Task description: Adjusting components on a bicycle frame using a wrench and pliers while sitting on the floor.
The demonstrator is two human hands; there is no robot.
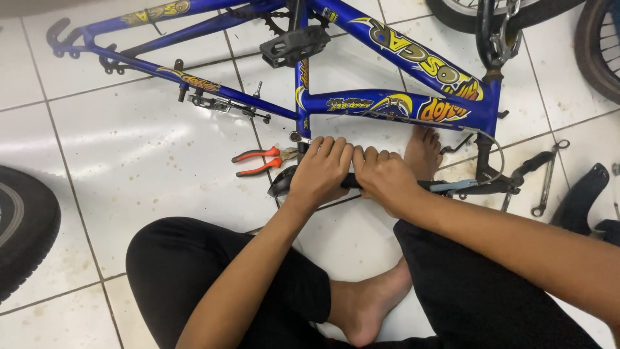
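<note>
- Blue bicycle frame point(361, 103) lying on its side on white tiled floor point(142, 148), wheels off; head tube toward right, rear dropouts toward upper left.
- Black tyre point(22, 226) at left edge, well apart from both hands; part of another wheel point(600, 45) at upper right corner.
- Seated cross-legged in black trousers, one bare foot point(423, 152) braced against underside of frame, just beyond the hands.
- Black handlebar point(452, 187) running roughly left to right across the floor, below the frame's down tube; right-hand end meeting stem and brake hardware near head tube.
- Left hand point(320, 174) wrapped over the bar's left portion, fingers curled together and clamped on it; black grip end point(281, 183) protruding just left of this hand.
- Right hand point(386, 179) closed on the same bar, fingers folded over its top, touching the left hand knuckle to knuckle.
- Long axis of bar crossing both palms at right angles; both hands on it, left one nearer the free grip end, right one nearer the stem.
- Black pedal point(294, 45) on crank above, apart from hands.
- Red-handled pliers point(261, 161) on tile just left of left hand, not touching.
- Spanner point(547, 181) on tile at right, beyond the stem.
</note>
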